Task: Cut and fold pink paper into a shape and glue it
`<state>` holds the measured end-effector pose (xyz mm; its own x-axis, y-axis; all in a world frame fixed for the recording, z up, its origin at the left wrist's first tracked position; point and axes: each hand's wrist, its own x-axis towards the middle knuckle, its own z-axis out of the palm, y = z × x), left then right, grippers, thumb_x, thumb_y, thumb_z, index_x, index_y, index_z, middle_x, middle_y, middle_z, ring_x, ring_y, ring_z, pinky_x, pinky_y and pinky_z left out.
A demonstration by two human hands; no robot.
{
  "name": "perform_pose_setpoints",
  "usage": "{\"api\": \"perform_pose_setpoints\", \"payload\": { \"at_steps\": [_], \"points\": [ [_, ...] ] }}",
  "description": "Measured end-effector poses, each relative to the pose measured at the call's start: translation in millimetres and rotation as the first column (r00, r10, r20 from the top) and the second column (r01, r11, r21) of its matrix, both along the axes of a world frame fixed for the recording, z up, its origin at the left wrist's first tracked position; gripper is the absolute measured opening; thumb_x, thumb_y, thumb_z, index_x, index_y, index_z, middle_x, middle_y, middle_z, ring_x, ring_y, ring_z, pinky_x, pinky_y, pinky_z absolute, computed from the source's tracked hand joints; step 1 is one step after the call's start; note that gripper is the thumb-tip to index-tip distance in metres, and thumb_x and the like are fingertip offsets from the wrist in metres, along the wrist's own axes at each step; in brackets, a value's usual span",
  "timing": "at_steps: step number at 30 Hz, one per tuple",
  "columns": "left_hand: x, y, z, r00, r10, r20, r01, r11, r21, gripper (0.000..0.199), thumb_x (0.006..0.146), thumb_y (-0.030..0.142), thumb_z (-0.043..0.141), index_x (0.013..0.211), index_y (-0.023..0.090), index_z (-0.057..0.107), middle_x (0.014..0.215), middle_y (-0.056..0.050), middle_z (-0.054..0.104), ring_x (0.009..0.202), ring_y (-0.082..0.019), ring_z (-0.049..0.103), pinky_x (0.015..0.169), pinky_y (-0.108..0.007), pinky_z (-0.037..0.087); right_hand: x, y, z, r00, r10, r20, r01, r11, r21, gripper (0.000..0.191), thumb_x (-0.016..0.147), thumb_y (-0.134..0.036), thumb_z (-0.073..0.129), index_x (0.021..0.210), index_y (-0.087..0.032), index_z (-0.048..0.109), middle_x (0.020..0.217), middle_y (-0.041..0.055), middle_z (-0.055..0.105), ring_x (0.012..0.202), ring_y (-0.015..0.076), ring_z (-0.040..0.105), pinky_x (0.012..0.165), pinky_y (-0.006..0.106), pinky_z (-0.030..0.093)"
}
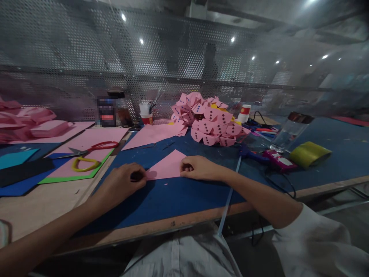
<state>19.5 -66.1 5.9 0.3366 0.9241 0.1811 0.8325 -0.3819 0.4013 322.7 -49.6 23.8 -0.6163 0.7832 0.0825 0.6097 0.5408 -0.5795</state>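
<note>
Pink paper [167,167] between left hand [125,180] and right hand [200,168]

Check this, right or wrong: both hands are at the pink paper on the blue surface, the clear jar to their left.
Wrong side: the head view shows the clear jar to their right. Left hand and right hand are at the pink paper on the blue surface, as stated.

The left hand [127,179] and right hand [197,168] are bare, as are both forearms [253,192]. A loose, plain white short sleeve [314,234] ends near the right elbow, softly creased. The pale grey-white lap garment [198,256] is wrinkled, with 1 vertical band [175,250].
</note>
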Motion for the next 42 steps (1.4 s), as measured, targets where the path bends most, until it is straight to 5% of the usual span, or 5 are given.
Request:
{"api": "perform_pose_setpoints", "payload": {
  "at_steps": [29,42],
  "points": [
    [-2,-8,15.4,0.996,0.086,-0.034,-0.086,0.996,-0.006,0.032,0.072,0.050,0.055,0.080,0.024,0.071,0.089,-0.009,0.076,0.087,-0.032,0.065,0.078,-0.039,0.047,-1,-1,1.0,1.000,-0.009,0.013,0.009,1.000,-0.002,0.009,0.083,-0.022,0.066,0.089,-0.017,0.070,0.080,0.0002,0.065,0.071,0.0118,0.056,0.063,0.023,0.036],
    [-24,0,2.3,0.997,0.055,-0.055,-0.055,0.998,0.009,0.020,0.079,0.041,0.063,0.084,0.024,0.072,0.089,-0.005,0.074,0.086,-0.027,0.064,0.076,-0.035,0.045,-1,-3,4.1,1.000,-0.014,0.017,0.014,1.000,-0.013,0.009,0.083,-0.022,0.066,0.088,-0.017,0.071,0.081,0.0013,0.066,0.072,0.0129,0.056,0.063,0.023,0.036]
  ]
}}
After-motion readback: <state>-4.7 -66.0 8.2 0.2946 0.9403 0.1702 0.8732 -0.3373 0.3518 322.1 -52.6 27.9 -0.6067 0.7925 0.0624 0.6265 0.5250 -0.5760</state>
